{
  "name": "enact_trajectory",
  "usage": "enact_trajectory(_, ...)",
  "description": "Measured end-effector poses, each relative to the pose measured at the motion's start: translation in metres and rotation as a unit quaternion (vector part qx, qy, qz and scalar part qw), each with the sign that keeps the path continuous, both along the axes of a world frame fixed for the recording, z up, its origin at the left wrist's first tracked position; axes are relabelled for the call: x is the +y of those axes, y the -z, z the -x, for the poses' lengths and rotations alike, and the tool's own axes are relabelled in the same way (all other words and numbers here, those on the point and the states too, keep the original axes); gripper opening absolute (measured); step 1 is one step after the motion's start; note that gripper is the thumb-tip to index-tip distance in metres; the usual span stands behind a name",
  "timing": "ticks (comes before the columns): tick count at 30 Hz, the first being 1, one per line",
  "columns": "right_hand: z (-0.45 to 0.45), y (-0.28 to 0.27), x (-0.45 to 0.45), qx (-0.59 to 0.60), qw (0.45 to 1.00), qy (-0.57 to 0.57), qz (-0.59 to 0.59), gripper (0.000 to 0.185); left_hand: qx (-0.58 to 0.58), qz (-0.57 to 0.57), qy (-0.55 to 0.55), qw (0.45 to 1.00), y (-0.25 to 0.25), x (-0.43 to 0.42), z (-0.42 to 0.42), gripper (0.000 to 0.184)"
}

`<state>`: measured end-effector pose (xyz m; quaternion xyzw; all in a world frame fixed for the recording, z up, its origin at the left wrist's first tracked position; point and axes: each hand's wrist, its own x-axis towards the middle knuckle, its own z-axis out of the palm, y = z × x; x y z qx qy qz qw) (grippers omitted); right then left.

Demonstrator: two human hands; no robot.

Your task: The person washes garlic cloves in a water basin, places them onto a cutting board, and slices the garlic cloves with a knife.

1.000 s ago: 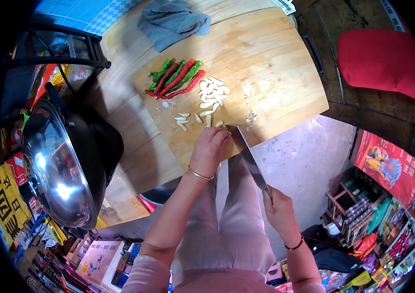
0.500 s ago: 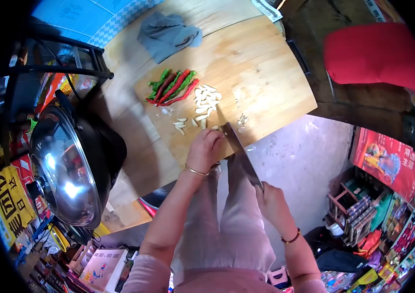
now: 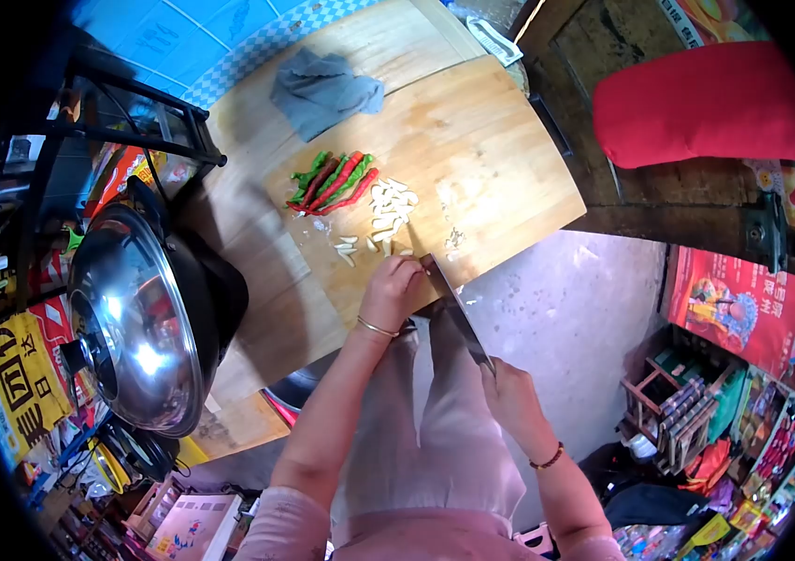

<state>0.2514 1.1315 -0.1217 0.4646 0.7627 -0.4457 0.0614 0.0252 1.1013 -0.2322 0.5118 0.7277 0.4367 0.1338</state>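
My right hand grips the handle of a kitchen knife, whose broad blade slants up to the front edge of the wooden cutting board. Beside the blade's tip, my left hand has its fingers bent and pressed together on a garlic clove, mostly hidden by the fingertips. Just beyond those fingers lie several peeled garlic cloves, some heaped, some apart. Red and green chili peppers lie side by side to their left. Small garlic trimmings are scattered right of the blade.
A crumpled grey cloth lies at the back of the board. To the left stands a black wok with a shiny domed lid, under a black metal rack. A red cushioned seat is at the right, above a pale floor.
The view has shifted slightly. The knife's tip has come closer to my left fingertips, and the blade stands more edge-on. Both hands keep their hold.
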Motion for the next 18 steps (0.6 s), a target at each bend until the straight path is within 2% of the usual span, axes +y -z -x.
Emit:
enact_trajectory(2, 0.002, 0.000, -0.001, -0.018, 1.000, -0.005, 0.008, 0.018, 0.005, -0.001, -0.002, 1.000, -0.002, 0.001, 0.000, 0.015)
enact_trajectory(6, 0.004, 0.015, -0.015, -0.031, 0.998, -0.020, -0.051, 0.021, 0.020, -0.023, 0.021, 0.999, 0.001, 0.000, 0.003, 0.013)
enact_trajectory(9, -0.007, 0.034, -0.013, -0.018, 0.999, 0.000, -0.045, 0.023, 0.015, 0.010, 0.017, 1.000, 0.010, -0.005, 0.000, 0.014)
enact_trajectory(10, -0.008, 0.037, -0.008, 0.000, 1.000, 0.014, -0.023, 0.024, -0.131, 0.009, -0.039, 0.991, 0.020, -0.007, -0.002, 0.015)
enact_trajectory(11, -0.006, 0.031, -0.003, 0.007, 0.999, 0.017, -0.036, 0.024, -0.276, 0.007, -0.090, 0.957, 0.027, -0.008, -0.003, 0.016)
enact_trajectory(12, -0.002, 0.025, 0.001, 0.032, 0.997, 0.031, -0.062, 0.024, -0.375, -0.007, -0.087, 0.923, 0.027, -0.012, 0.000, 0.024)
enact_trajectory(13, -0.002, 0.019, 0.005, 0.056, 0.994, 0.045, -0.087, 0.025, -0.469, 0.013, -0.105, 0.877, 0.005, -0.014, 0.001, 0.031)
enact_trajectory(14, -0.002, 0.017, 0.008, 0.033, 0.997, 0.036, -0.051, 0.022, -0.458, 0.020, -0.107, 0.882, -0.012, -0.018, 0.002, 0.031)
enact_trajectory(15, -0.006, 0.024, 0.015, 0.013, 0.999, 0.035, -0.021, 0.020, -0.486, 0.014, -0.121, 0.866, -0.037, -0.018, -0.002, 0.030)
enact_trajectory(17, -0.007, 0.056, 0.027, -0.017, 0.994, -0.081, -0.077, 0.015, -0.420, 0.040, -0.088, 0.902, -0.066, -0.020, -0.006, 0.030)
enact_trajectory(18, -0.008, 0.072, 0.035, -0.027, 0.984, -0.136, -0.108, 0.015, -0.260, 0.043, -0.054, 0.963, -0.030, -0.025, 0.002, 0.029)
